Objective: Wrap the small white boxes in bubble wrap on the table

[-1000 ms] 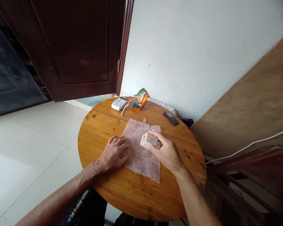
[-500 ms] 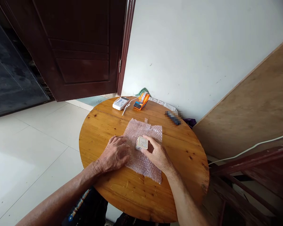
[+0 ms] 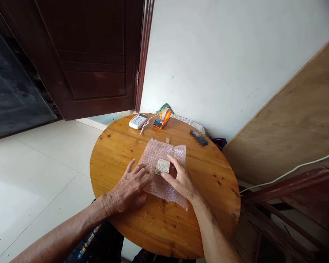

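Head view: small box (image 3: 162, 166) flat on the bubble wrap (image 3: 164, 153), in the middle of the round table (image 3: 120, 146). Right hand (image 3: 182, 180) gripping the box, thumb at the near edge and fingers bent over the far side. Left hand (image 3: 130, 186) not holding anything, lying flat with fingers spread on the left edge of the wrap, just beside the box.

Could go wrong, probably: wrap could slide on the smooth wood if the left hand lifts. Box could tip or skid off the middle if pushed from one side only. Near corner of the wrap looks a bit curled, so might fold under.

Both arms coming in from the near edge, meeting at the box. Right wrist bent down a little, palm facing the table. Left forearm low, wrist nearly straight.

At the far edge, well apart from the hands: white device (image 3: 138, 121), orange tape holder (image 3: 162, 119), dark bar (image 3: 199, 137).
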Motion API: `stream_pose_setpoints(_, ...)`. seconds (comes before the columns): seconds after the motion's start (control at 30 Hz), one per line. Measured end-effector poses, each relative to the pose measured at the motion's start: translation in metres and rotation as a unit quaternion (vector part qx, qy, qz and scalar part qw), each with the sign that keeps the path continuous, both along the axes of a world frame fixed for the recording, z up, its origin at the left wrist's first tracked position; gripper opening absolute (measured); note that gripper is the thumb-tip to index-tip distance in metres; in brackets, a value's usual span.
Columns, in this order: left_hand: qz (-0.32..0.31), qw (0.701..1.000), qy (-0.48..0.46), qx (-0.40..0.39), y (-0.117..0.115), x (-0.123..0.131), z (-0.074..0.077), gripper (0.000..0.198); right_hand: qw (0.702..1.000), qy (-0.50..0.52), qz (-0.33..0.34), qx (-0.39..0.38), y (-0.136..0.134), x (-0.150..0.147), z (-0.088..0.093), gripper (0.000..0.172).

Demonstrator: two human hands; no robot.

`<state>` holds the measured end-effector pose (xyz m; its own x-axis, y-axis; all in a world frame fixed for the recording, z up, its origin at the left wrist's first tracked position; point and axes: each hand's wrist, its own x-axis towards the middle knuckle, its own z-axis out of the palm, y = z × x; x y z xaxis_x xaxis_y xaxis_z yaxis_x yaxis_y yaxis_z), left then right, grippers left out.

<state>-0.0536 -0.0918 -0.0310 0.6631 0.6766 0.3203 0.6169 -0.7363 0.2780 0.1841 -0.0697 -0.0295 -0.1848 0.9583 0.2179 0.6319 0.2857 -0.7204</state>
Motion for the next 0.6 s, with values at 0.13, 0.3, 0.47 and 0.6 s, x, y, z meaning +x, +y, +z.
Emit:
stream_pose_setpoints(0.13,0.005,1.000,-0.011,0.023,0.007,0.009,0.001,0.021,0.996,0.076,0.011,-0.039,0.003,0.007,0.000,0.063)
stream_pose_setpoints(0.3,0.067,0.994,-0.087,-0.002,0.028,0.025,0.014,0.012,0.978,0.190,0.032,-0.086,0.006,0.028,0.004,0.079)
stream_pose_setpoints(0.47,0.129,0.985,-0.094,-0.060,0.060,0.043,0.022,0.013,0.966,0.234,0.056,-0.095,0.004,0.039,0.014,0.089)
stream_pose_setpoints(0.6,0.123,0.980,-0.115,-0.107,0.072,0.045,0.017,0.010,0.976,0.196,-0.015,-0.091,0.005,0.028,0.011,0.078)
